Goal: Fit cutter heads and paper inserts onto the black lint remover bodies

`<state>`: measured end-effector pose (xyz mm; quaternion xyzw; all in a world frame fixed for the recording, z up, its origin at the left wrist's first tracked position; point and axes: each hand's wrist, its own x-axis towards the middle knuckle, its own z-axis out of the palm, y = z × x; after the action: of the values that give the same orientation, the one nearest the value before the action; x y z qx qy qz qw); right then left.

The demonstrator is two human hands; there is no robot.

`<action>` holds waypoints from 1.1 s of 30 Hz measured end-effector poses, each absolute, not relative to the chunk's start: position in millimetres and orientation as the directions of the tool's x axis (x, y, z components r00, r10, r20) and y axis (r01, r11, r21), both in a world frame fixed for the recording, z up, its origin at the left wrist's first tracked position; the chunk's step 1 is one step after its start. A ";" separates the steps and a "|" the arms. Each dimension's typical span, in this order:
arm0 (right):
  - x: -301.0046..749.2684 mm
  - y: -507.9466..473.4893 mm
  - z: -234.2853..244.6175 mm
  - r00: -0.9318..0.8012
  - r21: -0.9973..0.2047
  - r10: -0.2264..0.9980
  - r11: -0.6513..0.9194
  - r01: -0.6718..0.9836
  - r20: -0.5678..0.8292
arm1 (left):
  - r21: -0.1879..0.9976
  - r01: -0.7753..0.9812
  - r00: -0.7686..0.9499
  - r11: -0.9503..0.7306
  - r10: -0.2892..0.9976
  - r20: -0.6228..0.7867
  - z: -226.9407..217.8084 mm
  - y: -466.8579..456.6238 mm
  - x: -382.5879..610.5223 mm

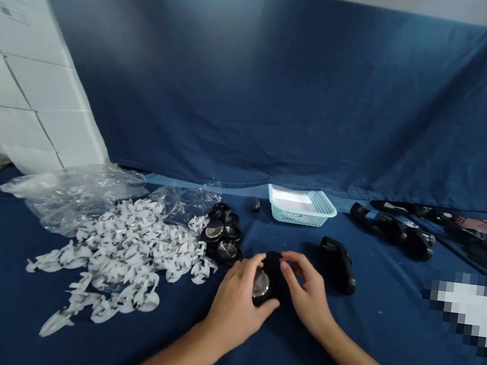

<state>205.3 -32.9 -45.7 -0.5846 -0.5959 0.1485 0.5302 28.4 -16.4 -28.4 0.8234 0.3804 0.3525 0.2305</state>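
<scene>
Slip/mix-up risk: black round part with silvery disc face [262,284], on near side of light-blue perforated plastic basket [301,219].
Left to right, relative to basket: heap of small white curved plastic pieces [138,246], left and nearer; strays could drift under the work. Cluster of black round silver-faced parts [227,250], nearer left; lookalikes, so a dropped part could get mixed in. Left hand [235,300], near side, curled round the part's edge; slack thumb could let it tip. Right hand [310,297], near side, fingertips narrow at its far edge, can't tell if pinching; uneven push could twist it. Black curved plastic piece [340,266], nearer right; right wrist could knock it.
</scene>
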 end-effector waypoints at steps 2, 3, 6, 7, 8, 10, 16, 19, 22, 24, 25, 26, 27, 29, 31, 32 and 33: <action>205.9 -17.4 -39.1 0.241 -0.783 0.871 0.225 0.579 0.428 | 0.633 0.457 0.488 -0.624 0.772 0.408 -28.7 -18.3 28.1; 205.8 -6.6 -34.1 0.240 -0.776 0.877 0.205 0.597 0.416 | 0.625 0.457 0.502 -0.633 0.764 0.406 -29.1 -19.2 28.0; 203.1 39.0 -18.6 0.232 -0.750 0.908 0.121 0.650 0.348 | 0.605 0.465 0.535 -0.646 0.750 0.390 -30.0 -20.0 27.9; 201.4 57.4 -15.1 0.230 -0.741 0.925 0.077 0.667 0.302 | 0.604 0.467 0.541 -0.646 0.749 0.382 -30.0 -19.5 27.7; 199.2 76.3 -13.2 0.235 -0.731 0.940 0.022 0.682 0.247 | 0.608 0.467 0.547 -0.642 0.750 0.372 -29.8 -18.6 27.4; 193.8 112.4 -14.1 0.250 -0.703 0.961 -0.097 0.704 0.117 | 0.625 0.465 0.558 -0.627 0.756 0.343 -28.7 -16.3 26.7; 177.8 177.2 -32.3 0.378 -0.577 0.917 -0.380 0.723 -0.130 | 0.679 0.451 0.583 -0.579 0.767 0.268 -25.7 -12.1 24.6; 175.1 192.6 -35.4 0.434 -0.514 0.893 -0.428 0.743 -0.116 | 0.693 0.455 0.609 -0.559 0.763 0.216 -25.7 -11.8 24.4; 175.7 203.9 -36.3 0.436 -0.480 0.894 -0.427 0.766 -0.101 | 0.699 0.458 0.628 -0.550 0.756 0.183 -25.9 -11.0 24.4; 176.8 207.9 -38.1 0.433 -0.460 0.896 -0.426 0.779 -0.096 | 0.702 0.457 0.632 -0.546 0.755 0.175 -26.3 -10.1 24.4; 177.3 208.5 -39.4 0.437 -0.447 0.895 -0.429 0.784 -0.093 | 0.703 0.459 0.630 -0.543 0.757 0.173 -26.7 -9.5 24.4; 177.6 208.2 -40.9 0.443 -0.432 0.892 -0.436 0.790 -0.089 | 0.703 0.462 0.626 -0.541 0.760 0.174 -27.2 -9.0 24.4; 177.8 207.1 -42.4 0.450 -0.414 0.889 -0.442 0.796 -0.084 | 0.703 0.464 0.622 -0.540 0.763 0.176 -27.8 -8.4 24.5; 177.8 203.6 -44.6 0.451 -0.374 0.890 -0.443 0.815 -0.072 | 0.698 0.466 0.618 -0.544 0.764 0.184 -29.4 -7.4 24.6; 177.4 199.9 -45.6 0.428 -0.334 0.902 -0.422 0.843 -0.061 | 0.692 0.465 0.627 -0.552 0.757 0.183 -31.2 -6.7 24.8; 177.0 198.3 -45.7 0.411 -0.316 0.910 -0.406 0.858 -0.053 | 0.688 0.467 0.630 -0.555 0.755 0.181 -32.0 -6.5 24.8; 176.5 196.9 -45.4 0.394 -0.298 0.918 -0.388 0.872 -0.043 | 0.685 0.470 0.628 -0.557 0.756 0.183 -32.8 -6.3 24.8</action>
<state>176.5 196.9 -45.4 -0.8271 -0.5410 0.1008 0.1144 24.8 -6.3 -32.8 0.8500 0.3606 0.2361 0.3029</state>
